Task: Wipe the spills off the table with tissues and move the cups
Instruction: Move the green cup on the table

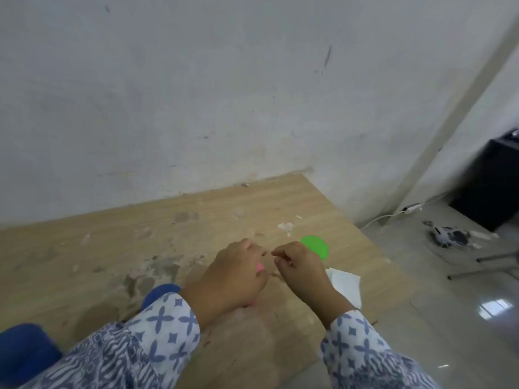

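While the left hand (233, 279) is gripping a pink thing (259, 267), the right hand's (299, 269) hold is unclear. One round green cup (316, 245), two blue cups (158, 293) and one flat tissue (346, 287) are lying nearby.

Four cups show: two blue, the farther blue cup (160, 292) and the nearer blue cup (22, 352), one green cup (316, 245), and one pink cup (260, 267), mostly hidden. There is one tissue stack (346, 287), one counter (84, 248), and two hands, left hand (233, 276) and right hand (297, 268).
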Demonstrator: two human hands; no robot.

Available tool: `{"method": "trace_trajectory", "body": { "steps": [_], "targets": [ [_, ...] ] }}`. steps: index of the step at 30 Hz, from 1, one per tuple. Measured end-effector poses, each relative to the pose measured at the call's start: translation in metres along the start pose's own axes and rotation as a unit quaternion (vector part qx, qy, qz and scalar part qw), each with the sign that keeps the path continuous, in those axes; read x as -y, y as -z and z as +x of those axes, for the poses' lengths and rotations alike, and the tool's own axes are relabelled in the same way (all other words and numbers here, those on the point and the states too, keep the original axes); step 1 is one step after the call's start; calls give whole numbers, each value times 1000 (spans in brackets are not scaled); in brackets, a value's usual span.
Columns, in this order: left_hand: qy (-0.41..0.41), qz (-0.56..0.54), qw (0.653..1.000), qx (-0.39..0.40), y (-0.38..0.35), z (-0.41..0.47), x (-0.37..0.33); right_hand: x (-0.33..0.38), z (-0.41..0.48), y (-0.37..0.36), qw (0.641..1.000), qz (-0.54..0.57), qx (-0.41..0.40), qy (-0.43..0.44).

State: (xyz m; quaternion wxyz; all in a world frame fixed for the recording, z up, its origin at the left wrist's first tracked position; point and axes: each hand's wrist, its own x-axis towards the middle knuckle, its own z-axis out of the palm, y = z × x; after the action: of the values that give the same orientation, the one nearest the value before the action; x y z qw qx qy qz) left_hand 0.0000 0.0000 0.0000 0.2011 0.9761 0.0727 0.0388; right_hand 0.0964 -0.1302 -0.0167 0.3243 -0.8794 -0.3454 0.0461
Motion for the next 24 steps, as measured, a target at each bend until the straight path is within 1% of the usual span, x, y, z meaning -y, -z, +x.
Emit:
{"method": "trace_trajectory", "body": {
  "steps": [6, 10, 16, 20, 24],
  "targets": [
    [34, -54, 998, -9, -40, 34, -34, -68, 19, 29, 999, -17, 3, -45],
    [63, -83, 995, 7, -66, 50, -50, -106, 29, 30, 998, -35, 19, -58],
    [122, -122, 983, 61, -98, 70, -70, -138, 29, 24, 997, -32, 51, -40],
    [179, -145, 971, 70, -121, 79, -65, -147, 30, 19, 996, -43, 71, -22],
    [238, -115, 961, 78, -140, 84, -56, -154, 29, 14, 996, -46, 80, -6]
  ]
}}
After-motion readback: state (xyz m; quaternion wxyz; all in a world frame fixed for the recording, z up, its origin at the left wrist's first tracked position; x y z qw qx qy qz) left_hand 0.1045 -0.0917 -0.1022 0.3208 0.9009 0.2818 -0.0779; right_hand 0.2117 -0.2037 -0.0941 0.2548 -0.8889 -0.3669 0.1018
